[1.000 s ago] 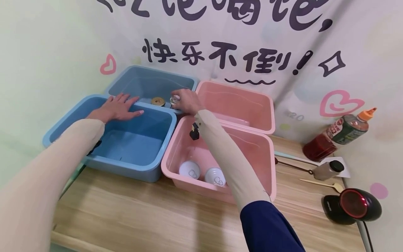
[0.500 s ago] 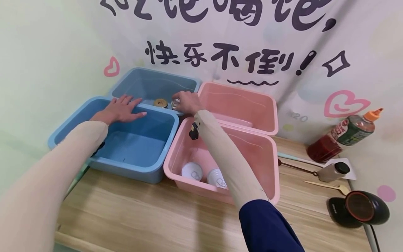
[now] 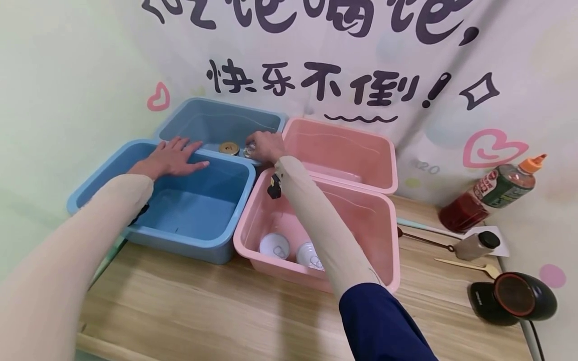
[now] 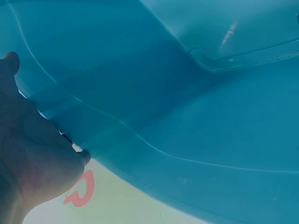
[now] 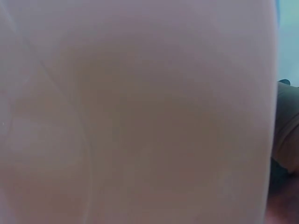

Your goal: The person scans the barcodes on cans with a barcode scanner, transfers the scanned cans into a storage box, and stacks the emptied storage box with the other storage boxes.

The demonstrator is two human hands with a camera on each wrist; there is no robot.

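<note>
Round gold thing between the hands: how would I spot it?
On the wooden table, find the blue bin at the back. Inside it, near the front rim and between the left hand and the right hand, is the round gold thing. Its colour sets it apart from the two white round tops in the front pink bin.

The right hand [image 3: 268,147] covers part of a small shiny thing [image 3: 249,150], so it is not possible to tell its kind. The right sleeve [image 3: 326,225] hides one side of a white can [image 3: 307,256]. The upper lettering [image 3: 337,14] is cut by the head view's top edge. In the left wrist view, the left edge cuts the left hand [image 4: 37,154]. In the right wrist view, the big pink surface [image 5: 154,112] is blurred.
</note>
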